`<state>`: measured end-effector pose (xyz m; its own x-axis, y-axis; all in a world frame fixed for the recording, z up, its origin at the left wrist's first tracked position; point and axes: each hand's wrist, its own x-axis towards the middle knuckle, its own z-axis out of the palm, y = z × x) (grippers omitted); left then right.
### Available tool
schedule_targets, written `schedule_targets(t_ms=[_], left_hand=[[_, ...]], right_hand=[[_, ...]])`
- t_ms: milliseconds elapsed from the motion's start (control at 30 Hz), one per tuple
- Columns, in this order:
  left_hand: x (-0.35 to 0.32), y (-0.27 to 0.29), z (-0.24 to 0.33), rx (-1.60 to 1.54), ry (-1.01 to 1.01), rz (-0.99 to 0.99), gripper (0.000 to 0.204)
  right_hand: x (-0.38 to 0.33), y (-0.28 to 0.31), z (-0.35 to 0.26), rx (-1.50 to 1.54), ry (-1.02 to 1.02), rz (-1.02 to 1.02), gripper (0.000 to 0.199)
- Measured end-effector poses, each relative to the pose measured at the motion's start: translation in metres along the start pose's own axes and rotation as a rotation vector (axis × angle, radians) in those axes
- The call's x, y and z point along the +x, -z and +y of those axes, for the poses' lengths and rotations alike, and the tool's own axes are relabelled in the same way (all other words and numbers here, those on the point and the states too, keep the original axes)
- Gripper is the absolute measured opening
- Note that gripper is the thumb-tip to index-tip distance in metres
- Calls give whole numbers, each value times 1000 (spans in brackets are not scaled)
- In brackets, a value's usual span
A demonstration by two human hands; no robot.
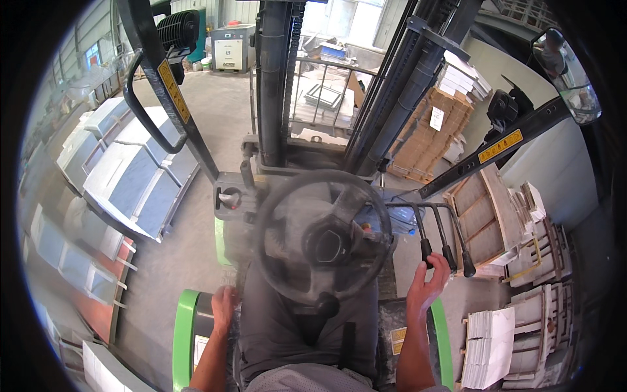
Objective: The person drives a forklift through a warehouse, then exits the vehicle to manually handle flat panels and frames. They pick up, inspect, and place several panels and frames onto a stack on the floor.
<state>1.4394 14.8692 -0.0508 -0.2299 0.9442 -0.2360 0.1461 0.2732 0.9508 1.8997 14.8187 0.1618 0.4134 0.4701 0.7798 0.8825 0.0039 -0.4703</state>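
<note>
My right hand (428,281) is raised at the right of the seat, its fingers bent around the lower end of a black-handled control lever (426,251). Two similar levers (448,253) stand just beside it. Low on the left, my left hand (224,304) hangs next to my thigh with its fingers curled in and nothing visible in them. Between my hands is the black steering wheel (262,251), dusty and with a spinner knob (326,304) at its near rim. Neither hand touches the wheel.
Ahead rises the forklift mast (273,85), with a load guard (320,98) behind it. Wrapped pale stacks (127,186) stand left. At right are a stack of brown cartons (428,134), a wooden crate (480,219) and white slabs (486,346). A mirror (581,104) hangs upper right.
</note>
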Motion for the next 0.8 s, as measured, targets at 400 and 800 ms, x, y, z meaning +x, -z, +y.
schedule_targets(t_ms=[400, 800], left_hand=[[110, -88, 212, -350, -301, -29, 43], [185, -113, 236, -242, -378, -61, 39]], right_hand=[[129, -104, 20, 21, -15, -62, 16], [163, -143, 12, 35, -34, -36, 14]])
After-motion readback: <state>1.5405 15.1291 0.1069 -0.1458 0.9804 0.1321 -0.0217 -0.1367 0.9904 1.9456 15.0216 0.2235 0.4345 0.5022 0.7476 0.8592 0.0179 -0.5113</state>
